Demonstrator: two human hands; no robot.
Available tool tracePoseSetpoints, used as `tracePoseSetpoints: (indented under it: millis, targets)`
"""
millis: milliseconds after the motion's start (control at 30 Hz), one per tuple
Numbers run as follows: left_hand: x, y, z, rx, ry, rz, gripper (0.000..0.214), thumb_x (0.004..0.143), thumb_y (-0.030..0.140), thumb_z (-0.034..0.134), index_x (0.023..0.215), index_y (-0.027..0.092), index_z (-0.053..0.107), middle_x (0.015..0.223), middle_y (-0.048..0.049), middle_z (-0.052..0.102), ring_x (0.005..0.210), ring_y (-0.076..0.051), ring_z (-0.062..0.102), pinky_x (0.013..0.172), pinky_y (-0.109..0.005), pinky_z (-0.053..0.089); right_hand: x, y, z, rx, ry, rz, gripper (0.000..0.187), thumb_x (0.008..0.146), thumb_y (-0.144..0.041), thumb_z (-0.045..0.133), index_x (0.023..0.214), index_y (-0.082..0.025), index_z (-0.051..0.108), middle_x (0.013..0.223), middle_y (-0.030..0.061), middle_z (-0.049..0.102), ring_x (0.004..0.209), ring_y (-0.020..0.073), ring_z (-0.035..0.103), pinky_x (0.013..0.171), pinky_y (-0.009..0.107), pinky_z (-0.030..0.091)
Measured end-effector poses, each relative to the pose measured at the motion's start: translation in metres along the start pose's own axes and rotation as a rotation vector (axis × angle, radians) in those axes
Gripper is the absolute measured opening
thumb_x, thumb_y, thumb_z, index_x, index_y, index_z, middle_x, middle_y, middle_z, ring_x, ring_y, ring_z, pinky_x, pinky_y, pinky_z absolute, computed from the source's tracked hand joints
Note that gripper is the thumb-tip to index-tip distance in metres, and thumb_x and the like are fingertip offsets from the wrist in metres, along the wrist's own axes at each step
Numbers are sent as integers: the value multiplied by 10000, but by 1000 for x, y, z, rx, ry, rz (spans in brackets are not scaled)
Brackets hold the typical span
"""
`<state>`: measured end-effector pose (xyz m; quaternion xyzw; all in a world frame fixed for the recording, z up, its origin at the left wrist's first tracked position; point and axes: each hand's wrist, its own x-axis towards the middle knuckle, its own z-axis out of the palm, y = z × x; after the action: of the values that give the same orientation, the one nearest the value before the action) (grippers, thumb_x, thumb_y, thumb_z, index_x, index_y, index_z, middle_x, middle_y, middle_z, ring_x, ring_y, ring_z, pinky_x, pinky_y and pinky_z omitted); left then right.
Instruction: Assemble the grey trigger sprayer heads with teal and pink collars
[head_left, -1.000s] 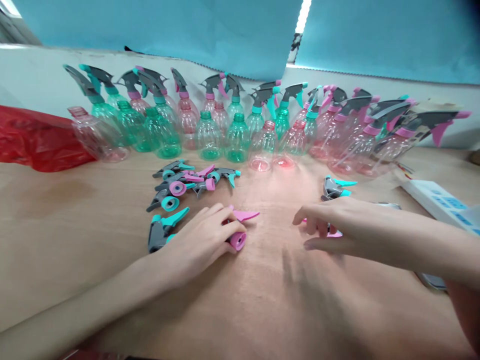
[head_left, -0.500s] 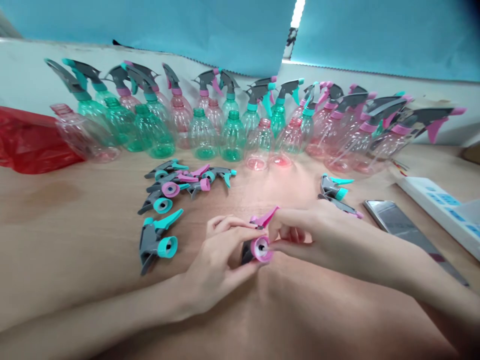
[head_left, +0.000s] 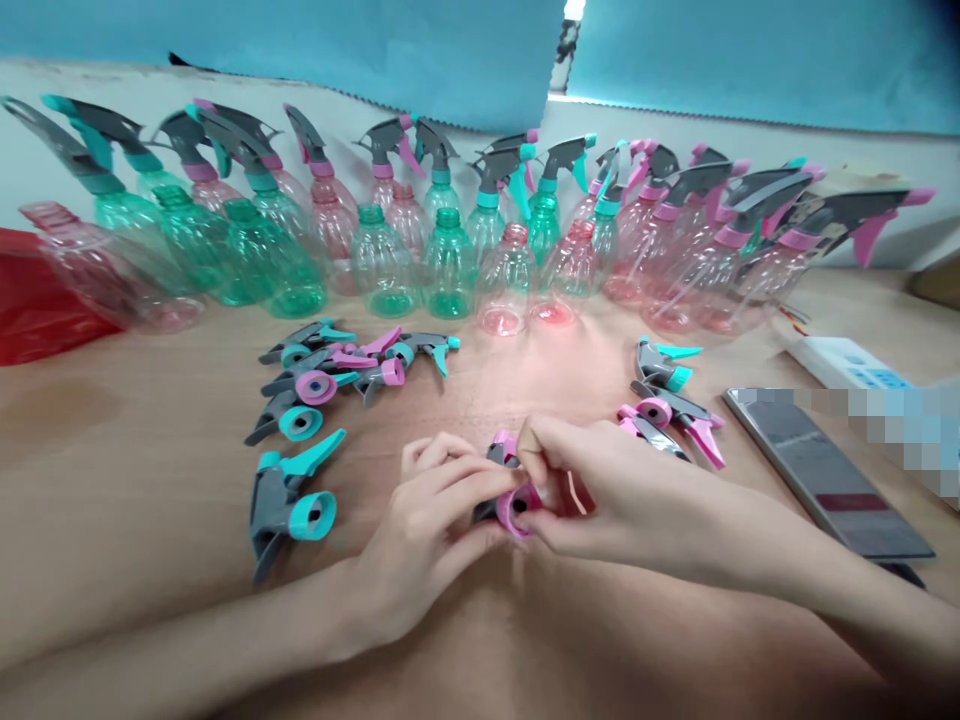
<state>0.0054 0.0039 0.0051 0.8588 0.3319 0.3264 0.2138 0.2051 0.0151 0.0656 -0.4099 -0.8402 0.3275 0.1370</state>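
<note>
A grey and pink trigger spray head (head_left: 515, 513) is between my hands, low over the table, its pink collar facing me. My left hand (head_left: 431, 520) is closed around it from the left, thumb below and fingers above. From the right, my right hand (head_left: 592, 490) is closed at the collar, its thumb on the rim and its index finger bent above. The curled fingers partly hide the trigger. To the left lies a grey and turquoise spray head (head_left: 289, 505). More spray heads (head_left: 315, 387) are heaped behind it, and several others (head_left: 679, 415) lie right of my right hand.
Spray bottles (head_left: 499, 280), green and pink, line the back of the table, some with heads and some uncapped. At right are a phone (head_left: 817, 470) and a white power strip (head_left: 847, 362). A red bag (head_left: 52, 305) lies at the left edge.
My right hand's fingers have curled closer over the spray head's collar, and the trigger is more hidden. My view has shifted, showing more of the spray heads on the right.
</note>
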Motion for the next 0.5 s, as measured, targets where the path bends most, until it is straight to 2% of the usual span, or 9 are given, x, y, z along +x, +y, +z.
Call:
tracePoseSetpoints:
  millis: [200,367,500]
  targets:
    - [0,1,-1,-3,-2,-4,156,869,202,623,1021,204,585,916,0,650,883,-189,478,781,-338,308,3,2,11,64,41,73,184,710,-178,594,729,-214,415,604,-93,534,502,53,470,433,172,313]
    - [0,1,-2,-5,-1,-1,119,874,175,609,989,200,587,934,-1,646,880,-187,475,772,-333,306,1,-3,16,-84,160,12,198,642,-114,567,658,-201,389,570,-85,473,468,47,398,427,179,248]
    - [0,2,-1,-18,-16,-15,18,883,182,585,885,195,597,872,2,625,849,-184,469,759,-334,307,-3,-13,16,-190,176,-53,223,584,-48,502,653,-203,358,560,-81,433,461,54,342,433,198,197]
